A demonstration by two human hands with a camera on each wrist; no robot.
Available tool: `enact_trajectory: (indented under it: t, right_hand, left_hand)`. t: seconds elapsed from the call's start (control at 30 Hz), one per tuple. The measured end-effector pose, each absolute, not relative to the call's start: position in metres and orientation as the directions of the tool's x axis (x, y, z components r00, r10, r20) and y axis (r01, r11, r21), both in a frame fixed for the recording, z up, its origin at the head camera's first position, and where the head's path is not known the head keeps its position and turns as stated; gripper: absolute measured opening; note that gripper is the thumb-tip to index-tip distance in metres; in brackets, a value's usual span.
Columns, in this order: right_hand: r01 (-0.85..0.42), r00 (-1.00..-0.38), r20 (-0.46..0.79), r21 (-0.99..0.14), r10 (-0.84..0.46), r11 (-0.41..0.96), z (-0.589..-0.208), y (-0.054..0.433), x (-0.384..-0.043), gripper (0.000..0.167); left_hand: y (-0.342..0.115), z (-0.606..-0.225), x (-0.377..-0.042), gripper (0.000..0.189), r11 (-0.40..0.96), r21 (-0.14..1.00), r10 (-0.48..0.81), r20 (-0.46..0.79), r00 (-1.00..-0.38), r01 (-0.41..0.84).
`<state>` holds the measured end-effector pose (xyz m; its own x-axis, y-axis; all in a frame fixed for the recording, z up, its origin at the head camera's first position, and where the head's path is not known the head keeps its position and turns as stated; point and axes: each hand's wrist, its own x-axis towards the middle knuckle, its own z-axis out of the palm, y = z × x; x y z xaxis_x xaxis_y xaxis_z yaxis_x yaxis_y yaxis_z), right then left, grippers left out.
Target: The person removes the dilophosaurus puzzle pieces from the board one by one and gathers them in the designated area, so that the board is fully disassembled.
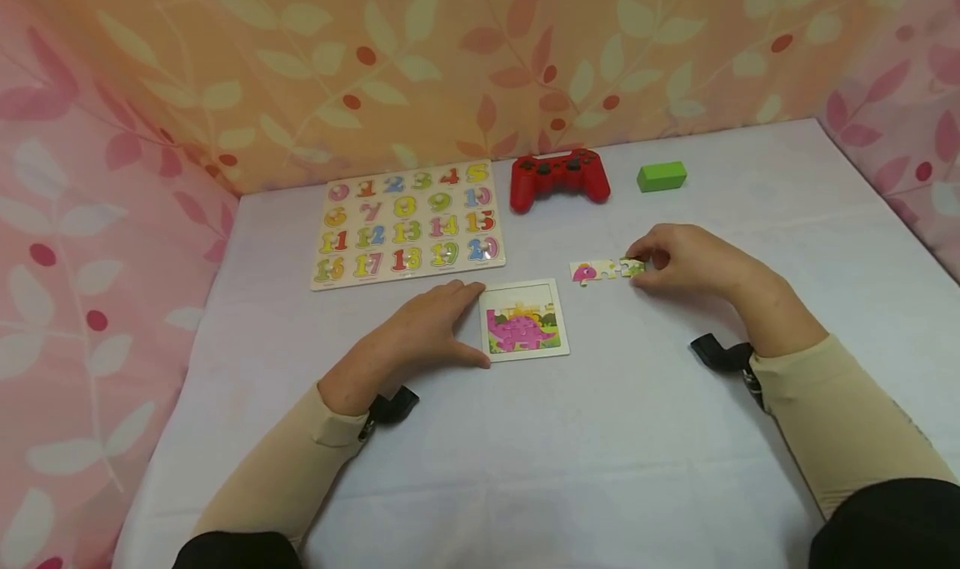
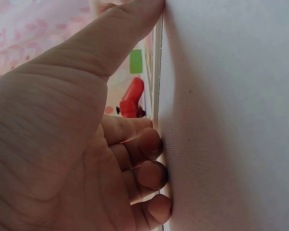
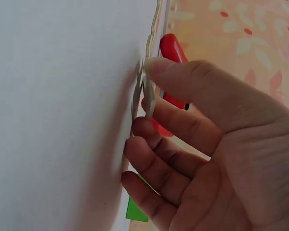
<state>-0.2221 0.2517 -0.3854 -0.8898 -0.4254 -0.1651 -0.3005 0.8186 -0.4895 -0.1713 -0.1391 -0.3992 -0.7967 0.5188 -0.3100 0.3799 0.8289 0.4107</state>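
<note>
A small framed jigsaw puzzle (image 1: 523, 319) with a pink dinosaur picture lies flat on the table; a pale strip shows along its top. My left hand (image 1: 420, 327) rests at its left edge, the thumb by the lower corner and the index finger by the upper one. Further right, my right hand (image 1: 693, 261) pinches a small jigsaw piece (image 1: 632, 267) between thumb and fingers, close to the tabletop. Against its left side lie loose jigsaw pieces (image 1: 588, 272), one showing a pink dinosaur head. In the right wrist view, the pinched piece (image 3: 149, 96) appears edge-on, slightly lifted.
A wooden number puzzle board (image 1: 408, 223) lies at the back left. Behind the loose pieces sit a red game controller (image 1: 560, 177) and a green block (image 1: 662, 177). Patterned cloth walls (image 1: 487, 69) border the white table (image 1: 555, 461).
</note>
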Motion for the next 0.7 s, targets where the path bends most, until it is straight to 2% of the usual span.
enact_trajectory:
  t: [0.13,0.23,0.43,0.7]
  right_hand:
    - [-0.282,-0.896,-0.155,-0.524,-0.415,0.804,-0.388,0.252,-0.225,0.036]
    - [-0.315,-0.889,-0.127,-0.525,-0.439,0.791,-0.390,0.251,-0.226,0.037]
    - [-0.380,-0.876,-0.088,-0.478,-0.473,0.792,-0.391,0.248,-0.225,0.032]
    - [-0.389,-0.866,-0.147,-0.404,-0.478,0.828,-0.383,0.242,-0.221,0.036]
  left_hand:
    - [-0.140,-0.399,-0.172,0.113,0.826,0.415,0.523,-0.307,-0.795,0.382]
    - [-0.140,-0.399,-0.172,0.113,0.825,0.413,0.525,-0.304,-0.795,0.386]
    - [-0.140,-0.400,-0.172,0.112,0.830,0.411,0.515,-0.306,-0.800,0.377]
    - [-0.140,-0.401,-0.172,0.112,0.832,0.404,0.514,-0.303,-0.803,0.380]
